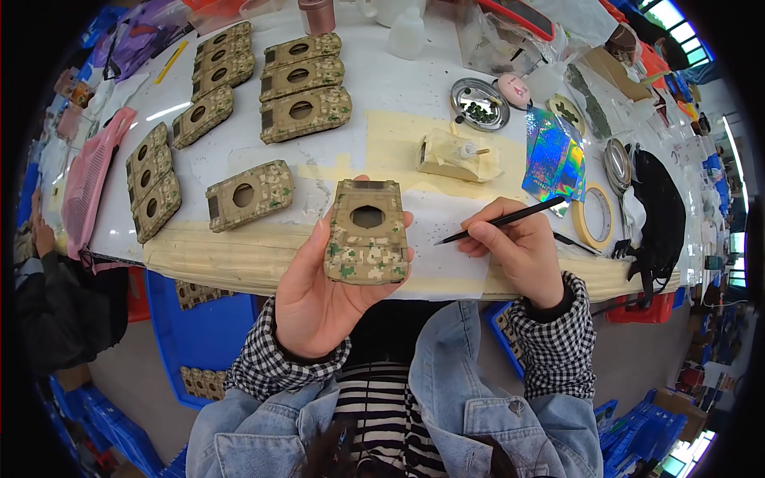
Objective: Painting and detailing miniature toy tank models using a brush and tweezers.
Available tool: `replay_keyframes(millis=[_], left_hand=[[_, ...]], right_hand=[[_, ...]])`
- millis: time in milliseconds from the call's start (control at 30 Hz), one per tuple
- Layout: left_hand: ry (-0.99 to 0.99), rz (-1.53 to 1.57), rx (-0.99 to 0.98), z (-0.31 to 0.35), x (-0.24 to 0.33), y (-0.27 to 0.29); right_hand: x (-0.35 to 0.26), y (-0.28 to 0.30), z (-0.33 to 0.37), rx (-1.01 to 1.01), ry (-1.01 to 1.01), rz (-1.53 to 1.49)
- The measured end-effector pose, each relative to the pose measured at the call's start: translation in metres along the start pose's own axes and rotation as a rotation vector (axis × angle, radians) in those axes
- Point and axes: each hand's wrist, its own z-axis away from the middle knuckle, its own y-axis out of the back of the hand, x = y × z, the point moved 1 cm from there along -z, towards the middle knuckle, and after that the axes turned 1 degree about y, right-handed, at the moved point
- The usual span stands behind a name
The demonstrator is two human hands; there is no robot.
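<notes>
My left hand (309, 307) is closed round the sides of a camouflage model tank hull (368, 248), tilted up so that its deck and round opening show. In my right hand (522, 259) is a pair of slim black tweezers (526, 213), pinched between thumb and fingers and slanting down to the left. The tweezers' tip lies close over a white sheet (450, 271) scattered with tiny dark specks. Whether the tip grips anything is too small to tell. Another camouflage hull (251, 196) lies to the left of my left hand.
Several more hulls (306, 113) stand in rows at the back left. A tape-wrapped block (458, 155), round metal dish (480, 103), holographic sheet (554, 159) and masking tape roll (594, 217) lie right. A pink basket (96, 183) stands left, near another person's sleeve (72, 299).
</notes>
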Motion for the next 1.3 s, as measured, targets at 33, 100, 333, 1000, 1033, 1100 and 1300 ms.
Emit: replay_keyframes(millis=[33, 100, 333, 1000, 1033, 1100, 1300], left_hand=[[-0.002, -0.003, 0.003, 0.0005, 0.0002, -0.0005], [-0.019, 0.004, -0.007, 0.0011, -0.0005, -0.0006], [-0.03, 0.009, -0.018, 0.001, -0.0011, 0.0], [-0.017, 0.0, -0.013, 0.0013, -0.0008, 0.0031], [-0.021, 0.011, -0.016, 0.0014, -0.0011, 0.0044], [-0.02, 0.015, -0.012, 0.0016, -0.0011, 0.0046], [-0.024, 0.011, 0.003, 0.0028, -0.0016, 0.0029]], right_hand=[[-0.0002, -0.0001, -0.0001, 0.003, -0.003, -0.011], [-0.0006, -0.0004, -0.0002, 0.003, -0.001, -0.018], [-0.0003, -0.0001, -0.0004, 0.012, 0.004, -0.017], [-0.0019, -0.0001, 0.0002, -0.009, 0.008, 0.034], [-0.0012, -0.0002, 0.0, -0.009, 0.011, 0.029], [0.0007, -0.0001, -0.0001, -0.017, 0.022, 0.022], [0.0017, 0.0001, 0.0004, -0.023, 0.034, 0.024]])
